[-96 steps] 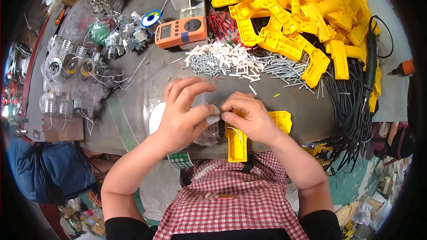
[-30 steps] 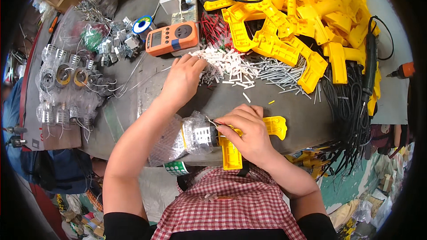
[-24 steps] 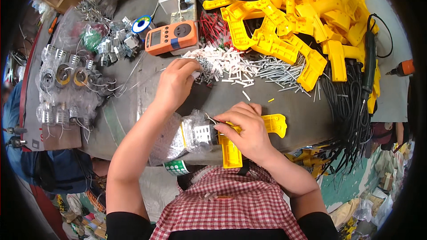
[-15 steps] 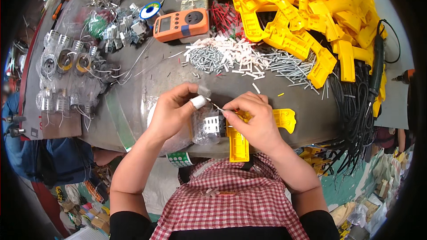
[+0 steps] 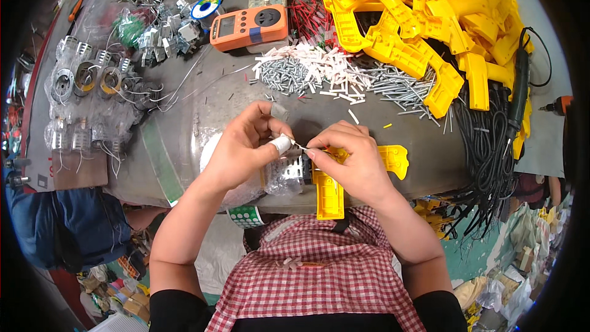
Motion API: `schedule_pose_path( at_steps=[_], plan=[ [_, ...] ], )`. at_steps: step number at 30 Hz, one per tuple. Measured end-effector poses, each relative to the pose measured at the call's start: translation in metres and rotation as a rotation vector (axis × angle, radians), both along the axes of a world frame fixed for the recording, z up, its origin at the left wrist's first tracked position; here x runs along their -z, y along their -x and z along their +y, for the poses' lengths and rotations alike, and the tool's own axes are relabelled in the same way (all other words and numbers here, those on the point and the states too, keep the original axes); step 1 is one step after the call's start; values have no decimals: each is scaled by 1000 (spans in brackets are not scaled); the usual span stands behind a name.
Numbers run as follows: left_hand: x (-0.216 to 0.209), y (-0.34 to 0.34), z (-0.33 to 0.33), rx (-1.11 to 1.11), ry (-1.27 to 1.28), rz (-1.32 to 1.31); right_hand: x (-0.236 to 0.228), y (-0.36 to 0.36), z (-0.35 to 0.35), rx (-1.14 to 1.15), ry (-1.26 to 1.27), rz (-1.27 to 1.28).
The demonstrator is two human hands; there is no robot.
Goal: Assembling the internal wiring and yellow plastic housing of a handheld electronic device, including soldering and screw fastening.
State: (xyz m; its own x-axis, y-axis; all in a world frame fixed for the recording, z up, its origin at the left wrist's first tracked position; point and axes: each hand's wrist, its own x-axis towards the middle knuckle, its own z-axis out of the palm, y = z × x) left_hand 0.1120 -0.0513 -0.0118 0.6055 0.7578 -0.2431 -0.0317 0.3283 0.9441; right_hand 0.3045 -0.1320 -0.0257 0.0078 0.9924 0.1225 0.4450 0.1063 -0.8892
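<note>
My left hand (image 5: 243,147), with white wrapping on its thumb and a fingertip, pinches one end of a thin whitish wire (image 5: 300,146). Thumb and forefinger of my right hand (image 5: 353,158) are closed on the same wire, a short way to the right. Just below my fingers, a slotted metal part (image 5: 291,171) lies partly in clear plastic wrap. It adjoins a yellow plastic housing half (image 5: 330,200), whose other end shows right of my right hand. My hands hide the middle of the housing.
Behind my hands lie small screws (image 5: 281,81), white sleeves (image 5: 319,69) and longer screws (image 5: 399,93). An orange meter (image 5: 249,27) stands behind them. Yellow housings (image 5: 442,18) and black cables (image 5: 482,147) fill the right; wrapped metal parts (image 5: 86,101) lie left.
My left fingers have closed in, with the forefinger coming down to the wrapped thumb at the wire. My right hand keeps its pinch, nearly still. The whole view has shifted slightly.
</note>
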Motion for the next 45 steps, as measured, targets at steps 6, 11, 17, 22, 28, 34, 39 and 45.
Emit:
schedule_pose_path(
  at_steps=[6, 11, 17, 22, 28, 34, 39, 45],
  plan=[
    [-11, -7, -7, 198, -914, 384, -1, 0, 3, -14, 105, 7],
    [-9, -14, -7, 209, -838, 364, 4, -5, -8, 17, -119, -172],
    [-11, -3, 2, 159, -1014, 395, 3, -10, -4, -20, -78, -123],
    [-19, -2, 2, 177, -1173, 485, -7, 6, 6, -38, -148, -158],
    [-15, -6, -8, 170, -497, 559, -5, 10, 2, 63, -311, -334],
    [-15, -13, -5, 24, -1005, 349, 8, -7, 14, -160, -32, 174],
    [-21, -17, -1, 205, -1486, 578, 16, 8, 9, -24, -249, -152],
    [-8, -9, -8, 213, -877, 576, 11, -7, -6, 88, -422, -300]
  ],
)
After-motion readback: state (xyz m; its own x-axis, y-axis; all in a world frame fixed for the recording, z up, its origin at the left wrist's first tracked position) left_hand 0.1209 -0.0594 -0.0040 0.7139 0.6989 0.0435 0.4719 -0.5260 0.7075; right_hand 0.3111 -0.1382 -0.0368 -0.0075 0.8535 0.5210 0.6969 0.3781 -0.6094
